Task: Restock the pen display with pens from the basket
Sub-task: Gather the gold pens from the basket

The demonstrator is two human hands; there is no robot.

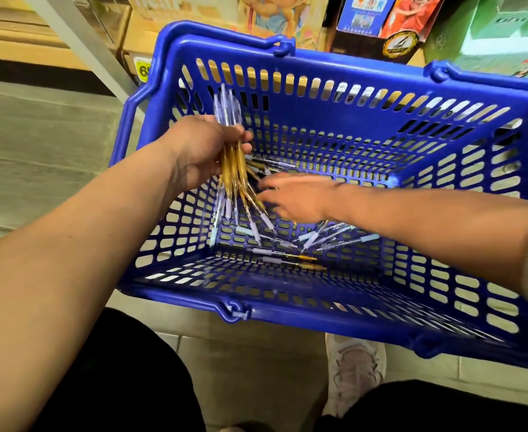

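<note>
A blue plastic basket (365, 126) sits on the floor in front of me. My left hand (203, 148) grips a bundle of pens (233, 169) with clear and gold barrels, held upright over the basket's left side. My right hand (293, 198) reaches down into the basket with fingers spread toward the bundle's lower ends; it is blurred, and I cannot tell whether it pinches a pen. Several loose pens (290, 255) lie scattered on the basket floor below it. The pen display is out of view.
Colourful boxed goods (390, 23) stand on a low shelf behind the basket. A grey shelf upright (78, 42) slants at the upper left. My pale shoe (354, 372) rests on the tiled floor just below the basket's near rim.
</note>
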